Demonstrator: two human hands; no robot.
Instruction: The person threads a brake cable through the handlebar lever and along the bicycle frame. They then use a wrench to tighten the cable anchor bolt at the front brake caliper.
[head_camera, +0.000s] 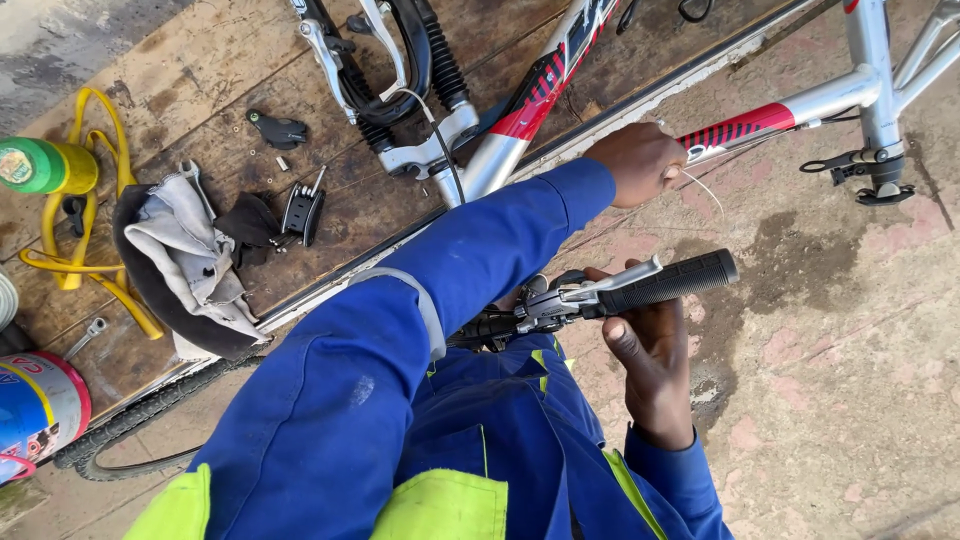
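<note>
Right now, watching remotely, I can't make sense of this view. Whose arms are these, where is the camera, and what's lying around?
The single picture comes from a camera on the person's head, looking down at their own blue-sleeved arms. The right hand grips a bicycle handlebar with a black rubber grip and silver brake lever. The left hand reaches forward and pinches a thin cable beside the red and silver bike frame. On the wooden board lie a grey rag, a folding multi-tool, a yellow strap, a green can and a small spanner.

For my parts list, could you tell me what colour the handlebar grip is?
Black, on the handlebar grip in the head view.
</note>
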